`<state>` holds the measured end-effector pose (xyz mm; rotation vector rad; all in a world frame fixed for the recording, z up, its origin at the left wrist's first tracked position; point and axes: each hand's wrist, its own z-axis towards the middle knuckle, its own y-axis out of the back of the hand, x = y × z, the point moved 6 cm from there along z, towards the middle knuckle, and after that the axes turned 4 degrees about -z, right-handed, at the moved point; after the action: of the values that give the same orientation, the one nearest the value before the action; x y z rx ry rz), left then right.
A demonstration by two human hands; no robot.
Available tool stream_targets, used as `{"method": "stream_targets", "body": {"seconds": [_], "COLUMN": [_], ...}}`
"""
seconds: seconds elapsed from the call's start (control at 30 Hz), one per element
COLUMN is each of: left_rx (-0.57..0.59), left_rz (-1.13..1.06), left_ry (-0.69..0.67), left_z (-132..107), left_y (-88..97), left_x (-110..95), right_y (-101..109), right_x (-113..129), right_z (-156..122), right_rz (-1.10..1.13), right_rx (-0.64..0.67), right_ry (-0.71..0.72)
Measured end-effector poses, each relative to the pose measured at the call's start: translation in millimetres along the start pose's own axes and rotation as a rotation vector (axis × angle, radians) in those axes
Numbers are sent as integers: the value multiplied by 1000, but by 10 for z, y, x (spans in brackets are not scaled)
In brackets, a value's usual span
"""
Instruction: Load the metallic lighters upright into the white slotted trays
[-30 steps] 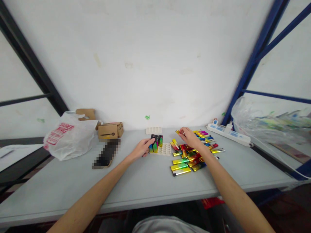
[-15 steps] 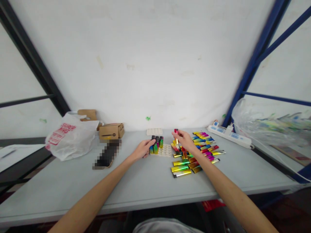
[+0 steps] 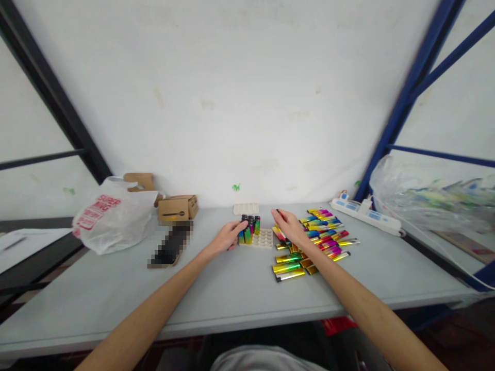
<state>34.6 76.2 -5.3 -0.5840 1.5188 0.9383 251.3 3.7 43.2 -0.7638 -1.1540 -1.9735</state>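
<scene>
My left hand is closed at the left end of a cream tray with rows of small sockets. Its thumb presses against several upright lighters, shiny green, blue and yellow with black tops, standing at that end. Over the tray's right side, my right hand is pinched around a lighter; only its dark end shows above the fingers, the rest being hidden. Beneath and beyond the right wrist lies a loose heap of metallic rainbow-coloured lighters.
A second cream tray lies against the wall. To the left are a cardboard box, a blurred-out dark flat object and a white plastic bag. A white power strip and clear plastic wrapping are at the right.
My right hand has shifted slightly left, and the lighter in it has turned so that its red and gold side no longer shows. My left hand stays put on the upright lighters.
</scene>
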Motion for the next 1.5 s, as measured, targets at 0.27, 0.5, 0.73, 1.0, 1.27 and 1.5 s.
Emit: {"method": "stream_targets", "body": {"seconds": [0.27,0.5,0.73,1.0,1.27,1.5], "left_rx": [10,8,8,16,5,-14], "left_rz": [-9,-24,-16,-25,-38,-20], "left_ry": [4,2,-4,-11,7,15], "left_z": [-17,-27,1,-19,-42,-35], "left_y": [-11,-15,-6,-26,-31,-11], "left_x": [-25,-37,-1,-47,-74,-39], "right_y": [-110,-176,-135,-114,-175,-251], "right_x": [-106,-119,-17,193,167,158], "right_z": [-9,-4,-58,-83,-118,-126], "right_rz": [1,-45,-6,-162,-117,-179], "right_rx": [55,62,66,11,133,268], "right_ry": [-173,-128,-13,269,213,228]}}
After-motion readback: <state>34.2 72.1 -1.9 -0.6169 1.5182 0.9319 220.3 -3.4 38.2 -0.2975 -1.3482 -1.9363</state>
